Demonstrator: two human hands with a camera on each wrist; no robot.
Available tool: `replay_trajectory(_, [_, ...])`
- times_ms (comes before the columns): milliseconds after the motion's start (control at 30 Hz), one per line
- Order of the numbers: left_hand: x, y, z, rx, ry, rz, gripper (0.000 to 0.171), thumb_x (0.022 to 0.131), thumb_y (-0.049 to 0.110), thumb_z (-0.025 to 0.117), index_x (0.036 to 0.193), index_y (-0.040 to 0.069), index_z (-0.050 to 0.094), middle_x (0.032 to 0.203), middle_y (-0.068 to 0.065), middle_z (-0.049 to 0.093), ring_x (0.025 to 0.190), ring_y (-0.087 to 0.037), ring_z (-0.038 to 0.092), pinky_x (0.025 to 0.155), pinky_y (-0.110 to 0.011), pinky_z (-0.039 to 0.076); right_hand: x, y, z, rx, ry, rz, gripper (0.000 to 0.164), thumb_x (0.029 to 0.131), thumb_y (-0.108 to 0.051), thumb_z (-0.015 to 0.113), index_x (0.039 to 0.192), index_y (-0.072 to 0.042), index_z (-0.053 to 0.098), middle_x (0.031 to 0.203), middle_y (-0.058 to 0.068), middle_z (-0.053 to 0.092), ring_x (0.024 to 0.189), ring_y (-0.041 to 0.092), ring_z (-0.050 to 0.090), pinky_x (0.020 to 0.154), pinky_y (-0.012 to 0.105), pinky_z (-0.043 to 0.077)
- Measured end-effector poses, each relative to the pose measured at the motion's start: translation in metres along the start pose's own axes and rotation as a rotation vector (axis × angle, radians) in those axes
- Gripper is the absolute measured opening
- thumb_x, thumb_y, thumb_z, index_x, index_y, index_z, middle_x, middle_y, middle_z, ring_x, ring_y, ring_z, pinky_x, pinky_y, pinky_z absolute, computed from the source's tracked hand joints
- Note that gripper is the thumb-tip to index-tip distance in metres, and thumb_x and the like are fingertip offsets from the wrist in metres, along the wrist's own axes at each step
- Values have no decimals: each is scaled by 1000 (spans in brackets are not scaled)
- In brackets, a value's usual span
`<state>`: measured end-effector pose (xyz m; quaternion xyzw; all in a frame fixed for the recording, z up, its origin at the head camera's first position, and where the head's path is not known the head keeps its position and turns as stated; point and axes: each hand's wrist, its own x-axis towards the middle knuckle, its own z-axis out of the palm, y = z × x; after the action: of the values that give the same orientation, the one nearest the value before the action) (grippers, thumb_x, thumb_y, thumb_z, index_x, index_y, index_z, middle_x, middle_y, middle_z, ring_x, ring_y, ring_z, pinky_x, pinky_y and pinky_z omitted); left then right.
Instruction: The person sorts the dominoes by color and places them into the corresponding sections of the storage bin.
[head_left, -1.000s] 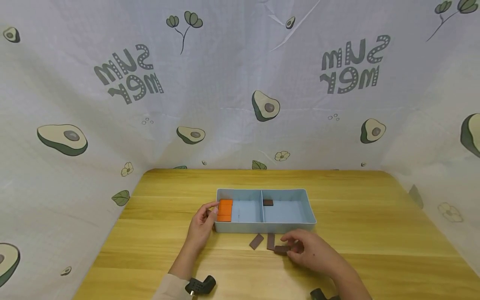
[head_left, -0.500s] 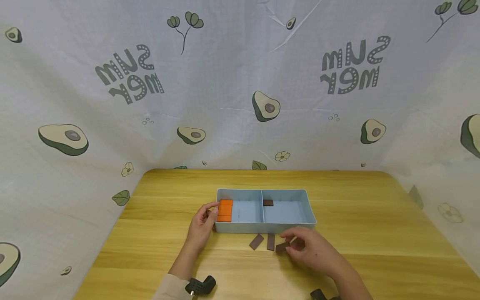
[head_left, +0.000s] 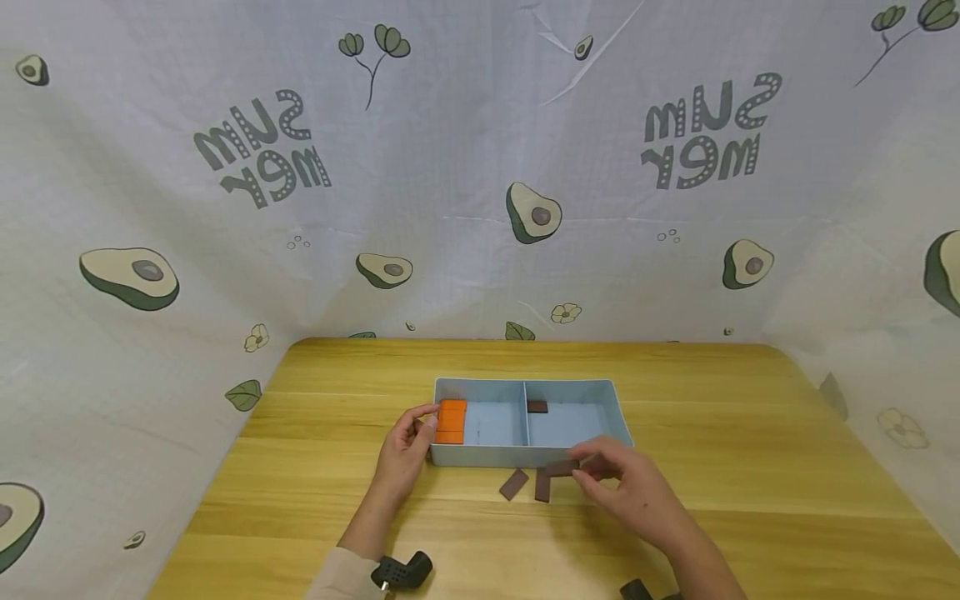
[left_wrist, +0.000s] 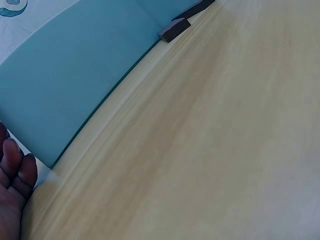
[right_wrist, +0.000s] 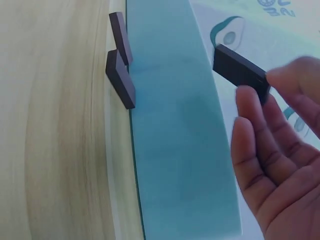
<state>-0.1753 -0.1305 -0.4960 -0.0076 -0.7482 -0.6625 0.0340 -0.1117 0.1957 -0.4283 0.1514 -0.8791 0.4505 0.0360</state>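
Observation:
In the head view, my right hand [head_left: 630, 492] pinches a dark brown rectangular block [head_left: 561, 468] between thumb and fingertips, raised just before the front wall of a light-blue divided box [head_left: 480, 456]. The right wrist view shows this held block [right_wrist: 239, 71] higher than the box's rim. Two more brown blocks, one slanted [head_left: 513, 484] and one pointing at the box [head_left: 542, 486], lie on the table along its front. Another brown block [head_left: 537, 407] is in the right compartment, against the divider. Around the box's left edge, my left hand [head_left: 402, 450] holds the wall beside several orange blocks [head_left: 451, 422].
The wooden table [head_left: 300, 492] runs back to a white patterned cloth [head_left: 450, 167], which also hangs at both sides. A divider [head_left: 525, 412] splits the box into two compartments. A black wrist device [head_left: 402, 571] sits by my left sleeve [head_left: 348, 575].
My right hand has lifted the brown block off the table and moved it up and forward towards the box's front wall. My left hand stays at the box's left edge.

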Motion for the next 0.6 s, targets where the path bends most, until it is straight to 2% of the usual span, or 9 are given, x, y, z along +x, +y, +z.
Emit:
replay_trajectory(200, [1, -1, 0, 4, 2, 4, 30, 103, 28, 62, 129, 13, 67, 81, -1, 49, 67, -11, 49, 61, -20, 43, 4, -1, -1, 10, 157, 11, 22, 91, -3, 75, 110, -13, 71, 108, 3, 70, 93, 7, 71, 80, 20, 58])
replay_trajectory(333, [1, 0, 0, 2, 0, 9, 32, 103, 30, 62, 130, 13, 66, 81, 0, 48, 67, -11, 49, 61, -21, 43, 11, -2, -3, 9, 236, -9, 21, 92, -4, 74, 110, -13, 72, 108, 4, 70, 91, 3, 69, 78, 17, 57])
replay_trajectory(467, [1, 0, 0, 2, -4, 9, 30, 103, 27, 62, 130, 13, 66, 81, 0, 48, 67, -11, 49, 60, -21, 43, 20, -4, -6, 9, 257, 20, 20, 93, -8, 74, 113, -12, 72, 110, 6, 70, 93, 2, 70, 77, 15, 56])
replay_trajectory(600, [0, 0, 0, 6, -3, 10, 29, 104, 25, 61, 130, 14, 66, 81, -1, 49, 67, -11, 49, 60, -20, 43, 32, -7, -8, -9, 236, 112, 21, 97, -14, 71, 118, -12, 71, 117, 9, 69, 103, 20, 73, 79, 16, 55])
